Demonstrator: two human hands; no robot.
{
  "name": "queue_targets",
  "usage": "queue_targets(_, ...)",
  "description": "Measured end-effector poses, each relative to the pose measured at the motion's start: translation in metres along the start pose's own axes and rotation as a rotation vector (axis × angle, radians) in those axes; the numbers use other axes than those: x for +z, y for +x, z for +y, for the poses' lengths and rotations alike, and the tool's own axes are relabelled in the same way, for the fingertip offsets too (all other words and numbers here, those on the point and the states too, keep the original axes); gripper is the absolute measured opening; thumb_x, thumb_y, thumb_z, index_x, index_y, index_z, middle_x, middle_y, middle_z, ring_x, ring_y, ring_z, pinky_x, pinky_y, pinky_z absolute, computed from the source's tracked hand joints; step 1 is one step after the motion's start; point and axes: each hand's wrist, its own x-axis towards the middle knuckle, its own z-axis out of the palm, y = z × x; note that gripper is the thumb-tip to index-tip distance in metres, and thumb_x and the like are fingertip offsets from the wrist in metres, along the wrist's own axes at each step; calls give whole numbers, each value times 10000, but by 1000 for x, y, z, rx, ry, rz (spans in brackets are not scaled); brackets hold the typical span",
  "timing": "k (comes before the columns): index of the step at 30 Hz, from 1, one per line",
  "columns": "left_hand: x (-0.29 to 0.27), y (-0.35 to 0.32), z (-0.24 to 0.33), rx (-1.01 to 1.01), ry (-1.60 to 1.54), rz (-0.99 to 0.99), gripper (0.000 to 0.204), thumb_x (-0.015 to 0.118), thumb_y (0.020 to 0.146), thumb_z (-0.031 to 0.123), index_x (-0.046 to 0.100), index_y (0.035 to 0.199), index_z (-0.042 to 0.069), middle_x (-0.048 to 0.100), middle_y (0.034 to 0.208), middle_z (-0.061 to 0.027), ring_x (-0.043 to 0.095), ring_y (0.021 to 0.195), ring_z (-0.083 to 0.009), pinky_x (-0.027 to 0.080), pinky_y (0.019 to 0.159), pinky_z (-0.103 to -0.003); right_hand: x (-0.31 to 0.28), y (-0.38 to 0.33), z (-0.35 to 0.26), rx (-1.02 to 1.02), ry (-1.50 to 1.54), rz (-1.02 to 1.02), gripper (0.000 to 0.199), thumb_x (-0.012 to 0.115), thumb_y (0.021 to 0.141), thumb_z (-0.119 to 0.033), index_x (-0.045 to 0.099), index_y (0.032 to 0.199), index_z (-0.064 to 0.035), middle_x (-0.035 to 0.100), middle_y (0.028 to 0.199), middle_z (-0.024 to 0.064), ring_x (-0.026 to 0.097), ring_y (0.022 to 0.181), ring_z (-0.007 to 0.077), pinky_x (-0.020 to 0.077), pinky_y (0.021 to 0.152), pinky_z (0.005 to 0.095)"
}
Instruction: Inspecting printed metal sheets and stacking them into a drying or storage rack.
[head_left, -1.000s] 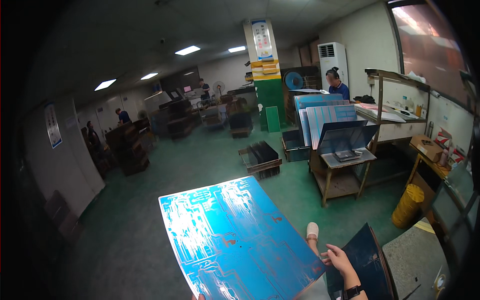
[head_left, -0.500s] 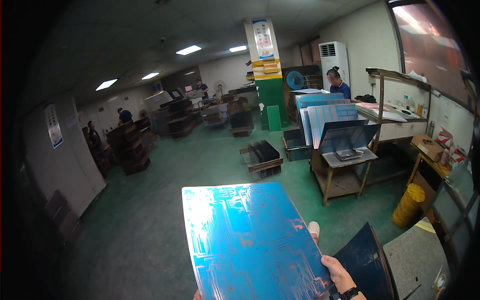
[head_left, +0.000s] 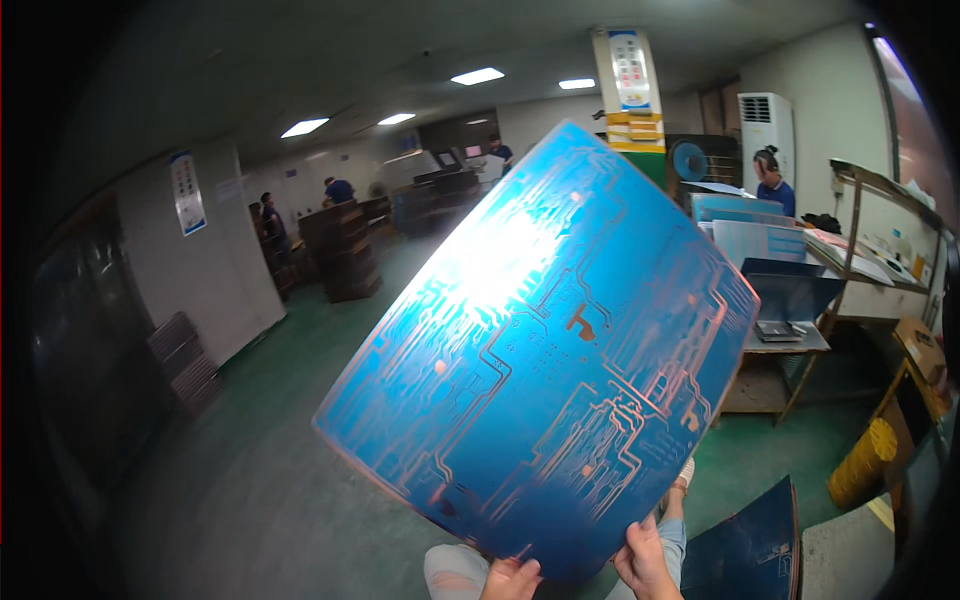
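Observation:
A large blue circuit board panel (head_left: 560, 370) with copper-coloured traces is held up in front of me, tilted with one corner toward the ceiling. Light glares off its upper left part. My left hand (head_left: 513, 578) grips the lower edge, thumb on the face. To its right, my right hand (head_left: 645, 562) pinches the same panel near its lower corner. The fingers behind the panel are hidden. Close to my right leg stands a stack of dark blue panels (head_left: 745, 545), apart from the held one.
A small table (head_left: 770, 345) with dark panels stands at right, beside racked blue panels (head_left: 755, 240). A person (head_left: 772, 190) works behind them. A yellow cylinder (head_left: 862, 462) and a grey board (head_left: 850, 550) lie at lower right. Dark stacked racks (head_left: 338, 250) stand at far left.
The panel has been raised and turned, so a corner points up. Both hands now show at its lower edge, the left one further in view. My view has swung left.

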Motion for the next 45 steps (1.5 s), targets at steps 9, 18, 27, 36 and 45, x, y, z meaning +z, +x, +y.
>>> queue_targets(9, -58, -12, 33, 111, -250, 285, 289, 516, 888, 145, 478, 1138, 4, 550, 1097, -118, 552, 994, -238, 468, 859, -390, -38, 21, -88, -305, 157, 163, 295, 443, 926, -192, 456, 1173, -30, 539, 1156, 88, 551, 1023, 202, 497, 833, 358)
queue_targets(18, -117, -29, 41, 31, 76, 509, 205, 461, 926, 206, 545, 941, 20, 599, 852, -42, 554, 727, -98, 462, 649, -237, -132, -58, -110, -186, -257, 461, 396, 410, 938, -271, 482, 1168, 43, 568, 1123, 112, 554, 1013, 195, 439, 898, 330)
queue_targets(27, -175, -41, -1, -163, 361, 646, 350, 411, 947, 281, 578, 865, -16, 593, 793, -25, 522, 712, -80, 433, 666, -239, -175, -105, -83, 259, -1189, 527, 340, 485, 916, -263, 521, 637, -73, 385, 572, -88, 314, 519, 26, 228, 461, 217)
queue_targets(36, -200, -31, -30, -299, 547, 822, 380, 422, 937, 336, 590, 843, 8, 560, 794, -2, 487, 737, -93, 410, 689, -255, -187, -96, -45, 24, -1635, 588, 364, 421, 931, -233, 433, 668, 17, 386, 574, -13, 322, 559, 71, 303, 485, 271)
queue_targets(45, -199, -30, -33, -232, 579, 838, 384, 409, 945, 317, 597, 801, 15, 553, 701, 20, 463, 630, -57, 404, 595, -227, -186, -123, -67, 272, -564, 773, 390, 301, 961, -309, 531, 926, 4, 553, 655, 49, 515, 498, 113, 393, 425, 236)
